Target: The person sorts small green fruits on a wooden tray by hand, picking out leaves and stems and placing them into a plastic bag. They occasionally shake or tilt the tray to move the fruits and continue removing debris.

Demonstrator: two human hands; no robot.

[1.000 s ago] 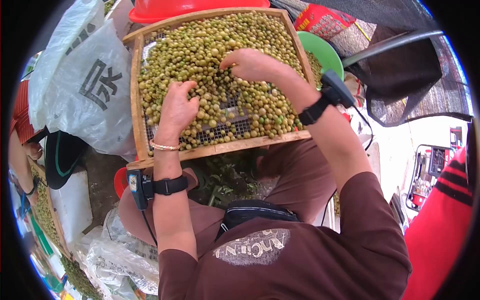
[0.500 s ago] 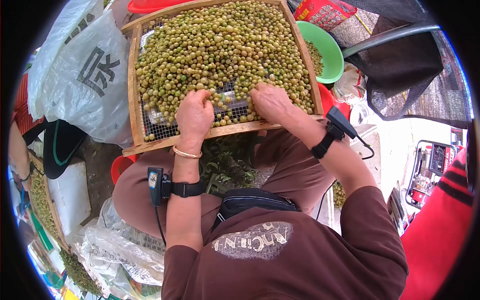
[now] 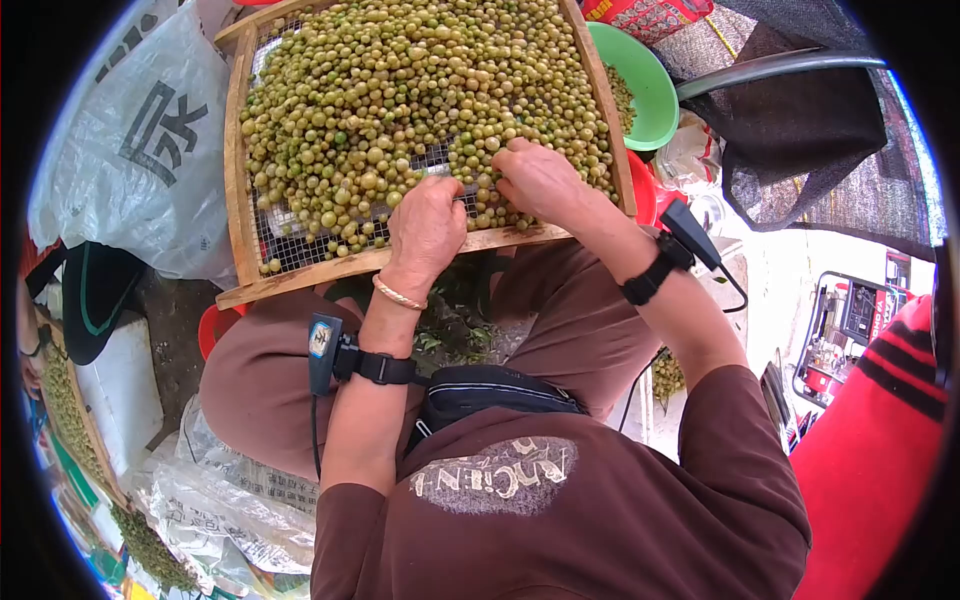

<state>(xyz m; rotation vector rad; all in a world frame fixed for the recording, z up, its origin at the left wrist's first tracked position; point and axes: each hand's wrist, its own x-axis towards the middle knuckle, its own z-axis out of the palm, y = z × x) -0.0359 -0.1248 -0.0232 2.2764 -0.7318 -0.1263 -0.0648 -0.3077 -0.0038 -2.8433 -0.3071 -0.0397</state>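
A wooden-framed mesh sieve [image 3: 240,170] rests over my knees, heaped with small round green-yellow fruits [image 3: 400,90]. Near its front edge, my left hand [image 3: 428,222] is curled, fingers bent over the mesh; what it pinches, if anything, is too small to name. Just to the right, my right hand [image 3: 540,180] is also curled, its fingertips among the fruits. Whether those fingertips hold a fruit is hidden. Some bare mesh shows between the hands and at the sieve's front left corner.
A green bowl [image 3: 655,95] with fruits stands at the sieve's right, above a red container [image 3: 642,190]. A white plastic bag [image 3: 150,150] lies left. Another person's hand [image 3: 30,365] is at the far left beside another fruit-filled tray [image 3: 68,405]. Machinery [image 3: 835,335] stands right.
The view has shifted, and the sieve appears farther left and up. My left hand has moved right, nearer my right hand. Fruits now cover part of the formerly bare mesh.
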